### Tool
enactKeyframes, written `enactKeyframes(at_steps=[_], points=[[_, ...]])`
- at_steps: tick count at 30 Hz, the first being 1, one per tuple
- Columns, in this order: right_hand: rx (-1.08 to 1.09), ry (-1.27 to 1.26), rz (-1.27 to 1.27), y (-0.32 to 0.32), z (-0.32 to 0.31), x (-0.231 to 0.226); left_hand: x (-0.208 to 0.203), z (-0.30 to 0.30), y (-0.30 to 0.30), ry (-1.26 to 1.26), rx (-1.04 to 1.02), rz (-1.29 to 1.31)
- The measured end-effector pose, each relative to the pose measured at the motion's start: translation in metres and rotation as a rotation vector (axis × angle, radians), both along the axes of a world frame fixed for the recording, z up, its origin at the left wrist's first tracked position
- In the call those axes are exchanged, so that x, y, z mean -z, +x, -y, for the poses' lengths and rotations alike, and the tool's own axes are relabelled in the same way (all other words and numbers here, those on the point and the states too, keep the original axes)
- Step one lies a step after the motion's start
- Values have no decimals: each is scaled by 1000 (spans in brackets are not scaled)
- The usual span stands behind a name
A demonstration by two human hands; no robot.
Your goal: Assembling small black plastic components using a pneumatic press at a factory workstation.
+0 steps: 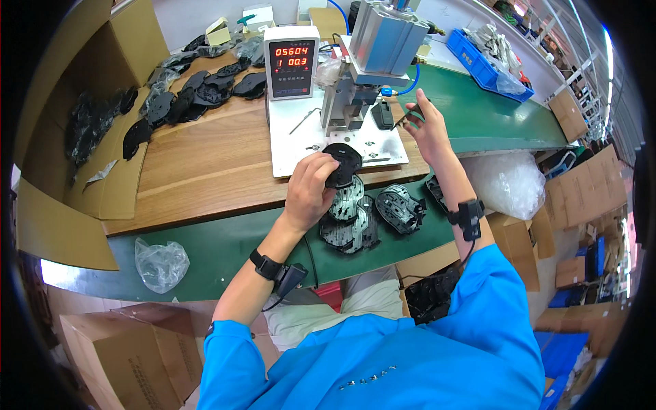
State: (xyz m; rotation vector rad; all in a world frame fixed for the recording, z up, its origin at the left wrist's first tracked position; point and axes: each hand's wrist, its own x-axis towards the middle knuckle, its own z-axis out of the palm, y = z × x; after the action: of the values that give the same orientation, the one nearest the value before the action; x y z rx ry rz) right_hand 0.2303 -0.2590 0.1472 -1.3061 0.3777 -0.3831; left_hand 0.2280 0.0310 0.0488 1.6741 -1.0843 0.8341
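Observation:
My left hand [311, 188] grips a rounded black plastic shell [344, 162] by its left side, at the front edge of the white base plate [290, 154]. The plate carries a bench press [386, 44]. My right hand [429, 131] is raised to the right of the press, its fingers around a thin dark piece [404, 117] whose kind I cannot make out. A small black block [383, 116] stands on the plate between the press and that hand. Below my left hand, black and grey moulded shells [348, 225] lie stacked on the green bench, with another shell [400, 208] to their right.
A white counter box [292, 63] with red digits stands left of the press. Several black parts [205, 89] are heaped on the wooden board [205, 164] by an open carton [48, 225]. A clear plastic bag [161, 265] lies front left; a blue bin [482, 65] sits back right.

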Motion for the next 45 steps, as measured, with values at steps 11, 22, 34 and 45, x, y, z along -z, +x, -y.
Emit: enactKeyframes(at_steps=[11,22,34,45], points=[[-82,-98,-98,49,33,28,-4,1,-3,15,18,-30],[28,-712,-158,51,29,46,-4,0,-3,40,6,-20],[91,-1229,14,55,-2,63,-5,1,-4,61,-4,-14],[110,-1237,27,50,-10,57,-7,-2,-3,65,-5,-3]])
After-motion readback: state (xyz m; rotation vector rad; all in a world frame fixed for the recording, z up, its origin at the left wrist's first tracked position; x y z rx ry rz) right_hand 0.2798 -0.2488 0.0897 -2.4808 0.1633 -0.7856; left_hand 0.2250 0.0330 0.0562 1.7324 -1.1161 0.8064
